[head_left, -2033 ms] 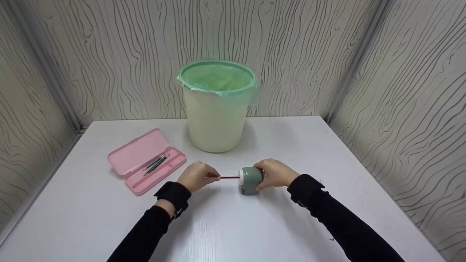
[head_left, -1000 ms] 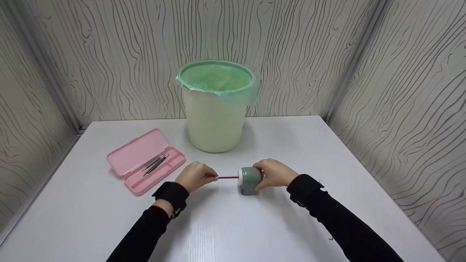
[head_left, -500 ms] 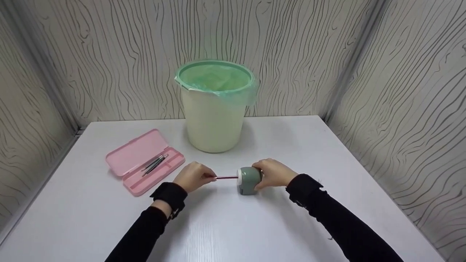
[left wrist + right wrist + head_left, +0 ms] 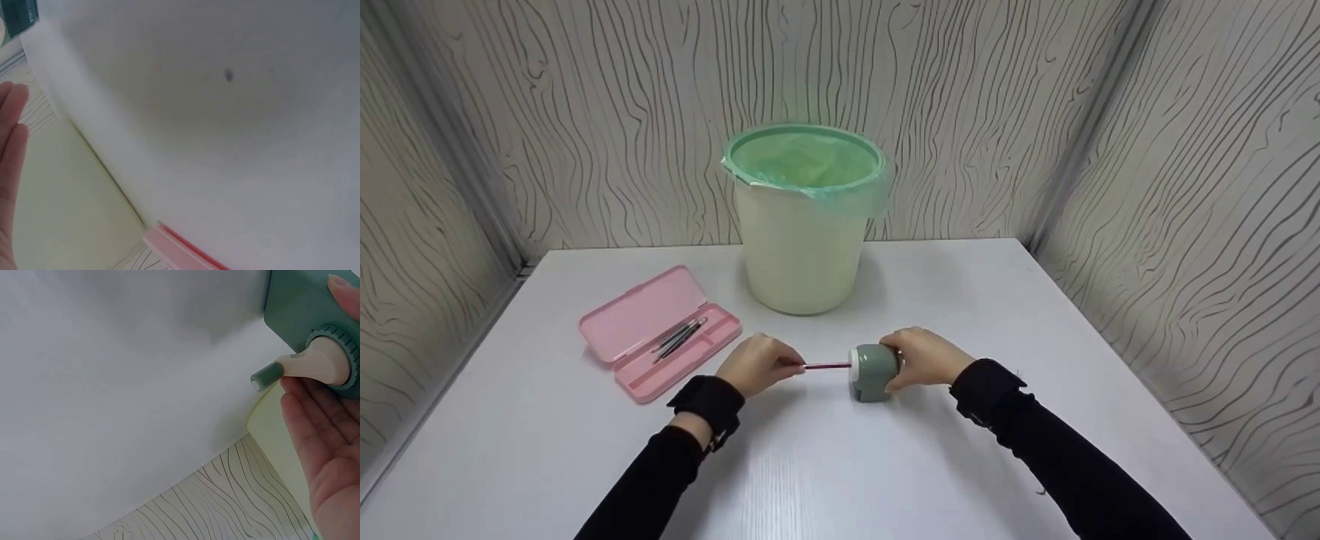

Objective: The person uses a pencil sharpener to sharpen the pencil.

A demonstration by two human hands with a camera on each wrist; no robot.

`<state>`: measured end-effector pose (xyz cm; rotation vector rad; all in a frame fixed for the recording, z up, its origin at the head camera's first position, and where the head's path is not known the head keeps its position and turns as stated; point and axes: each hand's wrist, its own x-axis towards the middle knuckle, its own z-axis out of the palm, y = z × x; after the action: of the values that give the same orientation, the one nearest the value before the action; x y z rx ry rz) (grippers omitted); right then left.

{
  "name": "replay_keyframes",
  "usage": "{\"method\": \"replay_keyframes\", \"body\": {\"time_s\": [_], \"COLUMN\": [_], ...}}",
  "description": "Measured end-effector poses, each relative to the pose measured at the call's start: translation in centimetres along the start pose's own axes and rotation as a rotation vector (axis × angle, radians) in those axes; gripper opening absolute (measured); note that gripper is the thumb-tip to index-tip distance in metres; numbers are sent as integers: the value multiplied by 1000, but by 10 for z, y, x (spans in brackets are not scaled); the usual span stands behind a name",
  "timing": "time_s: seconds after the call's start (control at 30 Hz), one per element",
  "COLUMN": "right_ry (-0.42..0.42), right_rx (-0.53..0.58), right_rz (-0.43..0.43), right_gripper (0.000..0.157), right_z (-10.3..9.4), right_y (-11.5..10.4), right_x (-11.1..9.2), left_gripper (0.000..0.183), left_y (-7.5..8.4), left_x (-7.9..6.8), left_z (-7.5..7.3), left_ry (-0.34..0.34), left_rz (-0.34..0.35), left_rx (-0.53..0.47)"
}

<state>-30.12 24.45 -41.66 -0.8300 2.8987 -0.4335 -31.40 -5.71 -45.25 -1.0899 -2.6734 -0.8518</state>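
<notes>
In the head view, my left hand [image 4: 757,365] pinches the end of a thin dark-red pencil [image 4: 829,366]. The pencil lies level, its other end against the white front of a grey-green pencil sharpener [image 4: 876,371]. From the right, my right hand [image 4: 928,357] grips the sharpener's body, thumb on the near side and fingers on the far side. A cream crank handle [image 4: 312,363] with a green knob shows in the right wrist view, close to my fingers. Only part of my left hand [image 4: 8,163] appears in the left wrist view, where the pencil is out of sight.
An open pink pencil case [image 4: 664,379] with several dark pens or pencils [image 4: 681,341] lies to the left. Behind the hands stands a cream bin [image 4: 802,255] with a green rim and liner. Patterned walls enclose the white table [image 4: 960,292] at the back and sides.
My left hand has shifted slightly left, and a little more of the pencil shows between it and the sharpener. The right hand and sharpener have stayed practically still.
</notes>
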Motion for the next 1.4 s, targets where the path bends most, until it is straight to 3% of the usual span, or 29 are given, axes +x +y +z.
{"method": "replay_keyframes", "body": {"time_s": [0.33, 0.47, 0.8, 1.07, 1.4], "right_ry": [-3, -17, -28, 3, 29], "right_rx": [4, 10, -29, 13, 55], "right_rz": [-6, 4, 10, 7, -9], "right_gripper": [48, 49, 51, 51, 61], "right_z": [3, 1, -1, -1, 3], "right_y": [0, 3, 3, 7, 5], "right_x": [3, 3, 4, 2, -3], "left_gripper": [8, 6, 10, 13, 14], "left_y": [-6, -14, -16, -10, 5], "left_x": [-8, -19, -32, -42, -43], "left_z": [-4, -15, -28, -26, -13], "left_ry": [-2, 12, 10, 123, 264], "left_rz": [-17, -70, -124, -184, -243], "left_rx": [-6, -9, -130, -316, -381]}}
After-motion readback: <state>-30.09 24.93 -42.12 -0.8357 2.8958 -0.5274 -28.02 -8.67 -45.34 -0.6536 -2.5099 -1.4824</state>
